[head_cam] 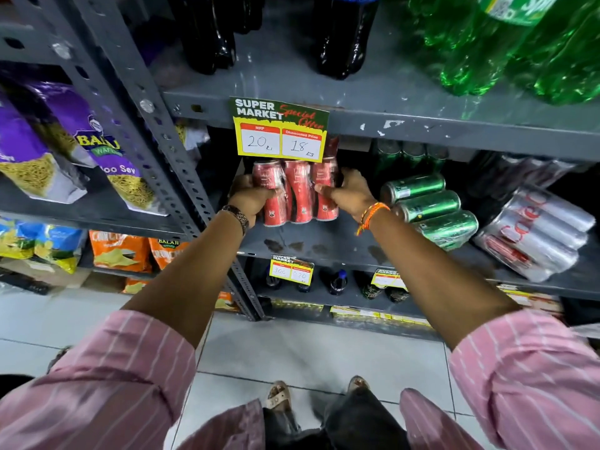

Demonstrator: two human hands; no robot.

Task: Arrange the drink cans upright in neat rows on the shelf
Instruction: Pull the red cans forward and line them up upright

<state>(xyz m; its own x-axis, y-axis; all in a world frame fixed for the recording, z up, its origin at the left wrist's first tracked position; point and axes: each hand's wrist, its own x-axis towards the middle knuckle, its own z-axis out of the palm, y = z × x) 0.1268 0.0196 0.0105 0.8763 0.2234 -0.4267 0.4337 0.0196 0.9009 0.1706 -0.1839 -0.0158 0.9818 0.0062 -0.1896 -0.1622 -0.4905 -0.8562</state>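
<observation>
Red drink cans [297,193], a shrink-wrapped pack standing upright on the grey shelf [324,245] under a price tag [281,131], are clasped between the left hand [251,198] and right hand [349,193], with green cans [428,206] lying sideways just beside them.

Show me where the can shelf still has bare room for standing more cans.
Bare shelf runs along the front edge, below the red cans held between left hand and right hand. Rightward it is crowded: green cans and silver cans lie sideways.
</observation>
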